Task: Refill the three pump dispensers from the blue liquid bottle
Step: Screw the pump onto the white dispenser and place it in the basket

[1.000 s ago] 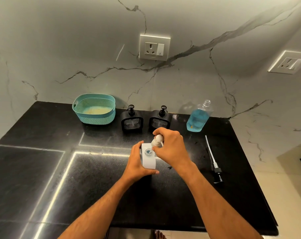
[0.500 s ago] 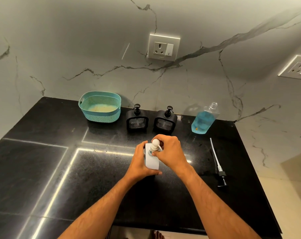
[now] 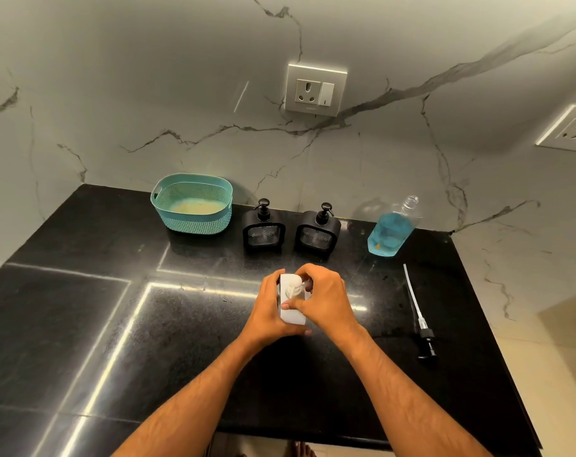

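A white pump dispenser (image 3: 291, 313) stands at the middle of the black counter. My left hand (image 3: 269, 308) grips its body from the left. My right hand (image 3: 324, 300) is curled round its white pump head (image 3: 294, 286) on top. Two black pump dispensers (image 3: 263, 227) (image 3: 318, 230) stand side by side near the wall, pumps in place. To their right stands the clear bottle of blue liquid (image 3: 390, 230), uncapped and about half full. Its black pump with a long white tube (image 3: 418, 313) lies on the counter at the right.
A teal basket (image 3: 194, 202) sits at the back left, next to the black dispensers. A wall socket (image 3: 314, 90) is above them, another socket (image 3: 573, 130) at the right. The counter (image 3: 82, 324) ends at the right edge near the loose pump.
My right hand has come lower over the white pump head and closed round it. My left hand keeps its grip on the dispenser. The camera has tilted slightly.
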A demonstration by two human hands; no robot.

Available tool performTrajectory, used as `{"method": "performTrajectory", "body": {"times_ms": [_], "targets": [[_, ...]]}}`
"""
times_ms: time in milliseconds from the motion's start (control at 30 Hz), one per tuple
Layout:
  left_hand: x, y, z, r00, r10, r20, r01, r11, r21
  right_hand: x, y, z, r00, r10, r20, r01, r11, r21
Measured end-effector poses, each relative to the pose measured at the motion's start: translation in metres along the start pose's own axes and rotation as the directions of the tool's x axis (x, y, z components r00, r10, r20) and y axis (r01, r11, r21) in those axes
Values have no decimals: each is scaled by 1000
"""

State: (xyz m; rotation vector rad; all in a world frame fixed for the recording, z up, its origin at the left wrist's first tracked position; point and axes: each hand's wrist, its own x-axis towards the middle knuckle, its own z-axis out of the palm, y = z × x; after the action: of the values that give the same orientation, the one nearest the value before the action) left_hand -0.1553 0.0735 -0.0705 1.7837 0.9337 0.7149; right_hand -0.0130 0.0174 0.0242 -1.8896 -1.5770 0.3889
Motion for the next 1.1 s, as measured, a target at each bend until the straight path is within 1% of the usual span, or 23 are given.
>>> {"method": "performTrajectory", "body": {"times_ms": [133, 233, 333, 433, 600, 667, 767, 800, 933, 1100], "targets": [[0, -1, -1, 1000, 18, -4, -18, 1000, 2, -5, 7, -1, 1000, 0, -24, 1, 998, 55], [-1, -2, -1, 1000, 29, 7, -29, 1000, 5, -7, 10, -4, 999, 30, -32, -30, 999, 17], [0, -2, -2, 999, 34, 10, -34, 999, 4, -6, 12, -8, 999, 24, -43, -24, 1000, 1], [-1, -2, -2, 999, 40, 18, -40, 999, 5, -5, 13, -6, 1000, 6, -21, -4, 996, 94], [-1, 0, -3, 999, 24, 27, -24, 1000, 0, -5, 14, -4, 996, 75, -58, -68, 991, 117], [-1, -1, -3, 999, 19, 31, -19, 1000, 0, -4, 16, -4, 997, 64, -37, -59, 989, 139], [0, -2, -3, 999, 17, 36, -17, 1000, -3, -4, 19, -1, 996, 81, 41, -88, 967, 238], [0, -2, -3, 999, 19, 38, -19, 1000, -3, -5, 21, 1, 994, 96, 43, -104, 965, 242], [0, -2, -3, 999, 17, 45, -17, 1000, -7, -2, 26, 4, 991, 125, -44, -113, 971, 212], [1, -2, -3, 999, 19, 47, -19, 1000, -7, 3, 28, 6, 997, 77, 32, -82, 977, 196]]}}
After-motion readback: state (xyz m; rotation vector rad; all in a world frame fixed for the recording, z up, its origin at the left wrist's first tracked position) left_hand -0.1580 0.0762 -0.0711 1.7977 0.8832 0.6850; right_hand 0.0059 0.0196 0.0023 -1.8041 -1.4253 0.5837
